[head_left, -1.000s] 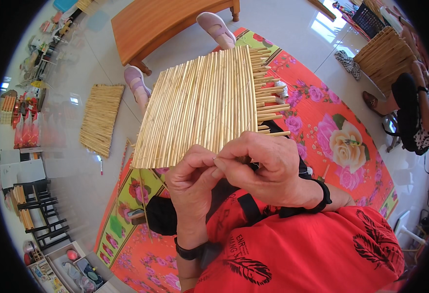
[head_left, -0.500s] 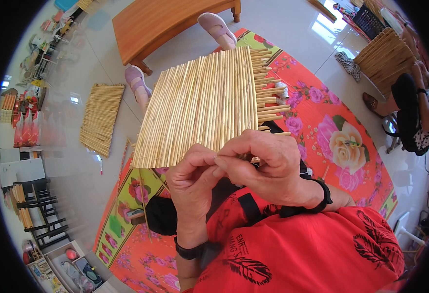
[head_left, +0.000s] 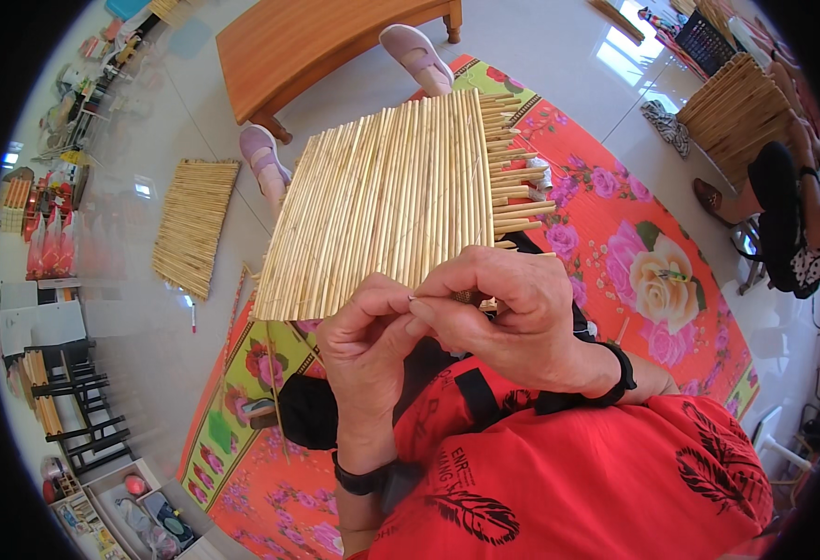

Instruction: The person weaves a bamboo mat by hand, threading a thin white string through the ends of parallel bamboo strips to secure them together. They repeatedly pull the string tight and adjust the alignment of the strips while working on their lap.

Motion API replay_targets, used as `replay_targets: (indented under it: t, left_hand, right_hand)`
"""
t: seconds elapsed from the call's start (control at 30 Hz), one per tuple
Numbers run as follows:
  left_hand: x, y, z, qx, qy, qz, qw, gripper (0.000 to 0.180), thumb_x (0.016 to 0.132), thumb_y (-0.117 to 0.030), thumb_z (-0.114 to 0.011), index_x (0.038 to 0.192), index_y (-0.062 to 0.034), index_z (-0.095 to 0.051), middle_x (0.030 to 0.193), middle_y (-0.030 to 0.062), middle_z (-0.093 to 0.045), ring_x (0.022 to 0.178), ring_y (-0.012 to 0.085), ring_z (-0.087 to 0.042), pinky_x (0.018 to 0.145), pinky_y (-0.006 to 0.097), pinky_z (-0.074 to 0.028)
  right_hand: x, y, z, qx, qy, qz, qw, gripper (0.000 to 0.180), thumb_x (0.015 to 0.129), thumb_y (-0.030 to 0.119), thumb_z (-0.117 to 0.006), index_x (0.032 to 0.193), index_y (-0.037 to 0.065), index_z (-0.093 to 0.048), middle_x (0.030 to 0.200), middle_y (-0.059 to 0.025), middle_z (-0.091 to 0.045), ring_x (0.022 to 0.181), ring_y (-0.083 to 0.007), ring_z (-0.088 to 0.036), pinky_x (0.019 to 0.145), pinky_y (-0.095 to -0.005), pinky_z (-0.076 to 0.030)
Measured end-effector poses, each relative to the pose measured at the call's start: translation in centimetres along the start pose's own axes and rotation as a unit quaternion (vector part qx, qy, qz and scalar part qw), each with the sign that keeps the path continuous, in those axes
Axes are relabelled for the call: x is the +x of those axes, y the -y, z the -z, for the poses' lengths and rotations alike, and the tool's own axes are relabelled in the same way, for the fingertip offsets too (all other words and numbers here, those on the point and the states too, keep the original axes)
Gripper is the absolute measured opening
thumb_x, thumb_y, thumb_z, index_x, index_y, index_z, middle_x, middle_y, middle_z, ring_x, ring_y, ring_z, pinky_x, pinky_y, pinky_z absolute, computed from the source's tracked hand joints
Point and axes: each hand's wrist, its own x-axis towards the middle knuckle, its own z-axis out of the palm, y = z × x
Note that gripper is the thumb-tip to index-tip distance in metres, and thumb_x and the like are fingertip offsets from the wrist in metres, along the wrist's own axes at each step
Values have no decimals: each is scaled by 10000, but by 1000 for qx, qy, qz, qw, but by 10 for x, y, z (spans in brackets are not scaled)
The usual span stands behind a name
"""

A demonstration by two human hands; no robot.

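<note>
A mat of pale reed stalks (head_left: 391,196) bound side by side lies across my lap, its right edge ragged with uneven stalk ends. My left hand (head_left: 368,350) and my right hand (head_left: 503,313) meet at the mat's near edge, fingertips pinched together on something thin, perhaps a needle or thread; it is too small to tell. My right hand also covers a small brownish object. Both wrists wear dark bands. My feet in pink shoes (head_left: 262,154) stick out beyond the mat.
A red floral floor mat (head_left: 634,243) lies under me. A wooden low table (head_left: 307,42) stands ahead, a finished reed mat (head_left: 193,224) lies on the tiled floor at left. Another person (head_left: 788,215) sits at right by more reed mats (head_left: 732,112). Shelves line the left.
My hands stay pinched together at the mat's near edge; the fingers shifted only slightly.
</note>
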Motion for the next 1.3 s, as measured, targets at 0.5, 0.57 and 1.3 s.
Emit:
replay_targets:
  t: [0.5, 0.57, 1.3]
  left_hand:
    - [-3, 5, 7, -19, 20, 1, 1000, 179, 839, 77, -785, 1005, 34, -734, 948, 81, -682, 853, 148, -646, 774, 275, -529]
    - [-4, 8, 9, -25, 21, 1, 999, 186, 834, 74, -791, 1007, 37, -736, 956, 91, -690, 857, 157, -650, 777, 284, -536]
    - [-12, 14, 13, -101, 1, 56, 993, 132, 858, -28, -801, 954, 5, -716, 889, 105, -657, 857, 259, -689, 685, 347, -606]
  right_hand:
    - [-1, 3, 2, 75, 32, -81, 993, 38, 889, -40, -727, 896, -9, -706, 712, -18, -703, 567, -40, -644, 479, -195, -473]
    - [-1, 5, 2, 89, 38, -97, 991, 35, 893, -43, -722, 900, -13, -706, 711, -14, -698, 572, -37, -640, 478, -191, -469]
    - [19, 48, 20, 565, 295, 170, 751, 136, 980, 61, -702, 903, -51, -711, 752, -152, -625, 518, -249, -588, 445, -340, -402]
